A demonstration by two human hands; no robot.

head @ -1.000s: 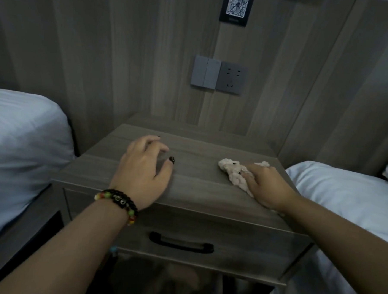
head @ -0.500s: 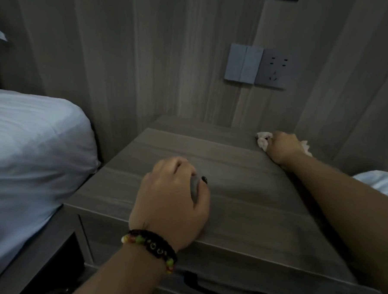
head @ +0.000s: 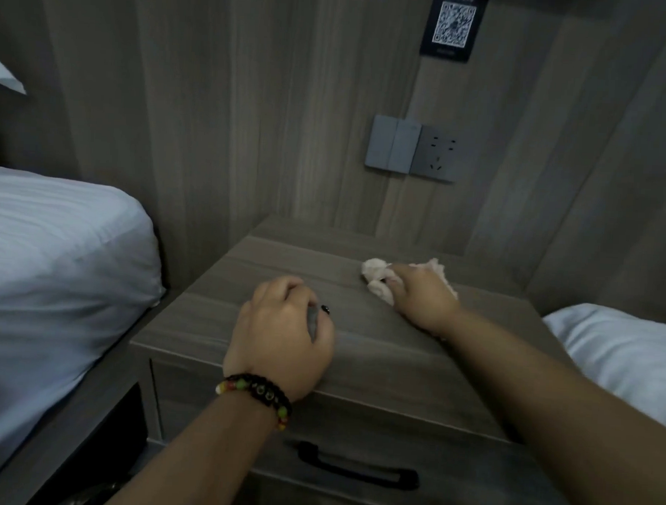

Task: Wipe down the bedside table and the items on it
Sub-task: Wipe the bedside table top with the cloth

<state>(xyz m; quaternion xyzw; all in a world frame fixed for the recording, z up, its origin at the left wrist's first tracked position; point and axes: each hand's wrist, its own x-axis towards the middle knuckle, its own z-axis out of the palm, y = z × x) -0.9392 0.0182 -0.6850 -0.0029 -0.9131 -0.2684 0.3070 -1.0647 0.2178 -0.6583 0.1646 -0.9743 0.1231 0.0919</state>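
1. Bedside table (head: 377, 343): wood top between two beds, drawer below; nothing stands on its top apart from what the hands hold.
2. Cloth (head: 376, 281): pale, crumpled, on the top towards the back right, pressed flat under the right hand (head: 421, 295), fingers spread over it.
3. Left hand (head: 280, 338): curled, resting near the front edge, closed on a small grey object (head: 313, 320); what it is, unclear.
4. Risk: the crumpled wad covers little, so corners and the back edge may get missed.
5. Risk: a wide sweep leftwards could strike the resting hand.
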